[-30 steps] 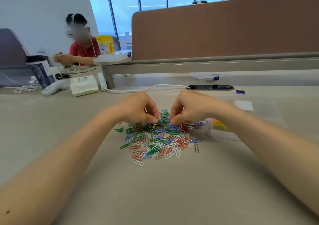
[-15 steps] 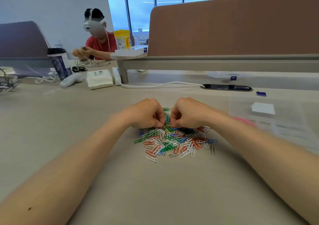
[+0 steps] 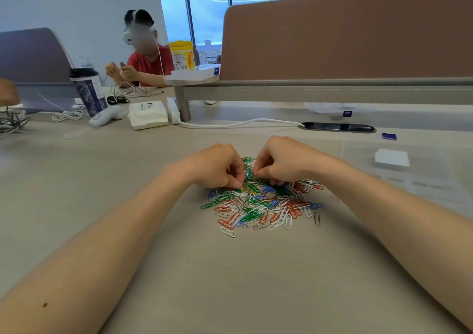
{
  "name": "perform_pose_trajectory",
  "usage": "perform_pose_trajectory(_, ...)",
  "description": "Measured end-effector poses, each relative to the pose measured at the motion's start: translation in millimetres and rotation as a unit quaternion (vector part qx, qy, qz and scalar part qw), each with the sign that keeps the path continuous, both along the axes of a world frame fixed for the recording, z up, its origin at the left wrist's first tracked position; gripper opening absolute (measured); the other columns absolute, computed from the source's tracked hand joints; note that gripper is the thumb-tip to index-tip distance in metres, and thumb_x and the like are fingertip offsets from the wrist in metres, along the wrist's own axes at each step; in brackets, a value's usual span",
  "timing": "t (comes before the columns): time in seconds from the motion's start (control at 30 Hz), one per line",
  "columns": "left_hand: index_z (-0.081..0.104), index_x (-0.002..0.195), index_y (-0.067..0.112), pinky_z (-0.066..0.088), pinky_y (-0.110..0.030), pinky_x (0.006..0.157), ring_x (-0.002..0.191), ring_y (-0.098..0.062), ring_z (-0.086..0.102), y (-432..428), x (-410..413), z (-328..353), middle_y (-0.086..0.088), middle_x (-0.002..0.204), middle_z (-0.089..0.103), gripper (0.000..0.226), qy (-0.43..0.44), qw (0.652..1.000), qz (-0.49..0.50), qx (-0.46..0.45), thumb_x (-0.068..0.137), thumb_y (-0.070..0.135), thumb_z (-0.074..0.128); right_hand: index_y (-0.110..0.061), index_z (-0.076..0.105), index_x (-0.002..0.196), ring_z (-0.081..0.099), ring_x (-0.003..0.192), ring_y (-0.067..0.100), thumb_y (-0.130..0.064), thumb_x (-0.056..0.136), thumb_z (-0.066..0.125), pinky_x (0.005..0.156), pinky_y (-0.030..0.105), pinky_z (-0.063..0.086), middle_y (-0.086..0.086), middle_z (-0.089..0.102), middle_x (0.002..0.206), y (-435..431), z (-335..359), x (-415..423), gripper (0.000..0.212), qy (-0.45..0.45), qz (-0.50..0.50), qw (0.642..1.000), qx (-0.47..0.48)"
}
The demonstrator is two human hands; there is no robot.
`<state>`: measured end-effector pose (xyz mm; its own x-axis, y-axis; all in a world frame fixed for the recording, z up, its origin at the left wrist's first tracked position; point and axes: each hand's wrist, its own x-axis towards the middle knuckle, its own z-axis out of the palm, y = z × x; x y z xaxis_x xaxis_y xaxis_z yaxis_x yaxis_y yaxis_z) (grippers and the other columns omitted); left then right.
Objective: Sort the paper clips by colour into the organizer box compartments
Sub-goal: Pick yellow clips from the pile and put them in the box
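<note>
**Both hands work the heap's far edge**

Since the earlier frame both hands have kept to the heap's 12 o'clock edge. The left hand (image 3: 217, 166) and right hand (image 3: 284, 162), equally near, curl and pinch into the heap of coloured wire paper clips (image 3: 263, 203), apparently green ones. It spreads toward 6 o'clock. No organizer box shows. A white card (image 3: 391, 158) lies at 2 o'clock, out of the way.

Pretty bright, soft daylight from the windows (image 3: 208, 13) out back, hardly any shadows on the desk (image 3: 230, 282), paper clips (image 3: 258, 202) fairly sharp, edges bent by wide-angle, right side smeary.
</note>
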<state>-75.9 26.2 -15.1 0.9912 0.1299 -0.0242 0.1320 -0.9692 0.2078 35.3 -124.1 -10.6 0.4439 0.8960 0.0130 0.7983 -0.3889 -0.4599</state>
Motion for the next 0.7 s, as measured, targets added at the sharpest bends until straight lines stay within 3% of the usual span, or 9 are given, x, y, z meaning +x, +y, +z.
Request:
perform_pose_trajectory(0.17, 0.068, 0.076, 0.026, 0.043, -0.017, 0.062, 0.068, -0.002, 0.058, 0.6, -0.9, -0.1, 0.012, 0.074, 0.066, 0.012, -0.02, 1.0, 0.013, -0.01, 0.084, 0.02, 0.073, -0.015, 0.076, 0.084, 0.069, 0.058, 0.007, -0.017, 0.084, 0.076, 0.055, 0.018, 0.053, 0.001, 0.074, 0.075, -2.1, 1.6, 2.2, 0.002, 0.021, -0.007, 1.0, 0.014)
perform_pose_trajectory(0.33, 0.072, 0.084, 0.022, 0.046, -0.016, 0.063, 0.067, -0.004, 0.062, 1.9, -2.8, 0.2, 0.006, 0.076, 0.07, 0.007, -0.036, 0.998, 0.027, -0.037, 0.083, 0.015, 0.074, -0.02, 0.075, 0.081, 0.068, 0.054, 0.007, -0.017, 0.08, 0.08, 0.053, 0.018, 0.051, -0.002, 0.072, 0.067, -4.3, 4.0, 3.8, 0.007, 0.022, -0.011, 0.999, 0.024)
perform_pose_trajectory(0.53, 0.072, 0.088, 0.024, 0.054, -0.023, 0.071, 0.074, -0.009, 0.068, 3.7, -5.1, 3.1, 0.004, 0.078, 0.073, 0.013, -0.039, 0.997, 0.04, -0.055, 0.082, 0.012, 0.076, -0.018, 0.076, 0.079, 0.065, 0.05, 0.005, -0.019, 0.082, 0.079, 0.05, 0.016, 0.049, -0.002, 0.072, 0.066, -4.2, 4.1, 4.0, 0.004, 0.003, -0.013, 1.0, 0.026)
perform_pose_trajectory(0.7, 0.074, 0.09, 0.02, 0.052, -0.018, 0.071, 0.072, -0.004, 0.067, 3.4, -16.0, 15.2, 0.002, 0.081, 0.075, 0.011, 0.062, 0.991, 0.019, -0.12, 0.082, 0.014, 0.076, -0.02, 0.077, 0.088, 0.063, 0.051, 0.004, -0.018, 0.083, 0.077, 0.051, 0.016, 0.049, 0.0, 0.074, 0.074, -1.2, 0.5, -1.3, 0.005, 0.012, 0.019, 1.0, -0.001)
